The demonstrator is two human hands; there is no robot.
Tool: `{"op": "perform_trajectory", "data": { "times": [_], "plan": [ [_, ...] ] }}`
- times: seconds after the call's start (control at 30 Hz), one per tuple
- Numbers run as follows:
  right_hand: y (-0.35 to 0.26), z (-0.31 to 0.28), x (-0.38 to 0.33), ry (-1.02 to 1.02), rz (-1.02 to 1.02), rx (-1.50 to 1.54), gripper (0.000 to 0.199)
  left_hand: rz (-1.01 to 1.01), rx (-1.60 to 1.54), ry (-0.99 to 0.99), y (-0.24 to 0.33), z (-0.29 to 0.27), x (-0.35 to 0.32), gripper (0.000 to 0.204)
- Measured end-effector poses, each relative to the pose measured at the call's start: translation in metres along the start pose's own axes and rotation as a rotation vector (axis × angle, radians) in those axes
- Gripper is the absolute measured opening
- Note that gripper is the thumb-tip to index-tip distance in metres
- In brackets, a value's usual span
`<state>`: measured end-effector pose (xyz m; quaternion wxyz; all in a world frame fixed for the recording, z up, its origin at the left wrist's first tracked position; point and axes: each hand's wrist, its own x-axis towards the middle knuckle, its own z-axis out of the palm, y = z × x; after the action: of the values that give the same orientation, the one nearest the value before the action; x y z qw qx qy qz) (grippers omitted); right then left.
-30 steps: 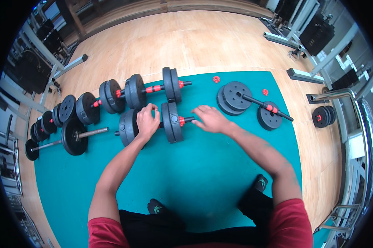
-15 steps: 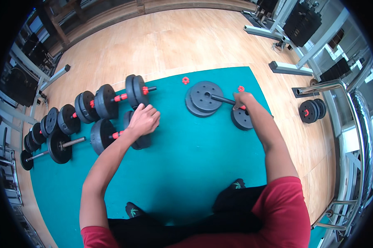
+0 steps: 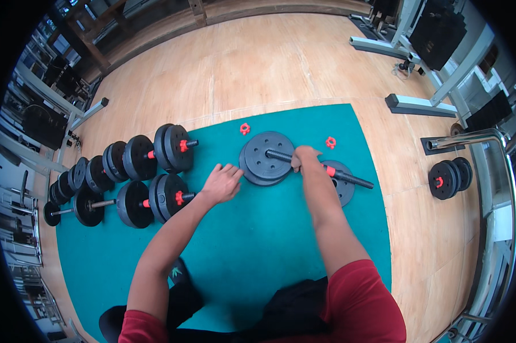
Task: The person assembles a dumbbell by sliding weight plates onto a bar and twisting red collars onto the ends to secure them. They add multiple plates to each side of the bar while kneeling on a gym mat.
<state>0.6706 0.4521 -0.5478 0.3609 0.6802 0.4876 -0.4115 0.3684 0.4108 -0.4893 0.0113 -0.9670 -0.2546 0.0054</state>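
My right hand (image 3: 305, 159) is wrapped round a threaded black dumbbell bar (image 3: 352, 179). A red collar (image 3: 329, 170) sits on the bar just right of that hand. The bar's left end lies over the hole of the upper of two stacked dark weight plates (image 3: 266, 143); whether it goes in, I cannot tell. Under the bar's right part is a smaller plate (image 3: 344, 191), partly hidden by bar and forearm. My left hand (image 3: 222, 183) hovers above the mat, left of the stack, fingers loosely stretched and holding nothing. Two red star nuts (image 3: 245, 128) (image 3: 330, 142) lie beyond the plates.
Assembled dumbbells (image 3: 173, 148) stand in rows on the left of the green mat (image 3: 258, 240), beside a barbell-like bar with plates (image 3: 88, 207). Another dumbbell (image 3: 449, 178) rests on the wooden floor at right. Gym machine frames (image 3: 421, 105) and a chrome rail (image 3: 475, 136) border the space.
My left hand has moved away from the dumbbells, toward the stacked plates. My right hand has shifted left along the bar, closer to the stack. The whole view has shifted slightly.
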Motion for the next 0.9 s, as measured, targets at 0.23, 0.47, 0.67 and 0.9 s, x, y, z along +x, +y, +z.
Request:
{"op": "perform_trajectory", "data": {
  "times": [0.23, 0.47, 0.67, 0.9],
  "plan": [
    [0.019, 0.017, -0.008, 0.221, -0.116, 0.193, 0.022, -0.107, -0.097, -0.139, 0.033, 0.044, 0.062, 0.087],
    [0.084, 0.017, -0.040, 0.770, -0.170, 0.537, 0.030, -0.118, -0.146, -0.099, 0.048, 0.056, 0.080, 0.102],
    [0.098, 0.015, -0.130, 1.003, -0.202, 0.835, 0.030, -0.112, -0.188, -0.050, 0.044, 0.065, 0.105, 0.111],
    [0.033, 0.120, -0.114, 0.572, -0.422, 0.455, 0.035, -0.010, -0.047, -0.064, 0.032, 0.067, 0.092, 0.109]
  ]
}}
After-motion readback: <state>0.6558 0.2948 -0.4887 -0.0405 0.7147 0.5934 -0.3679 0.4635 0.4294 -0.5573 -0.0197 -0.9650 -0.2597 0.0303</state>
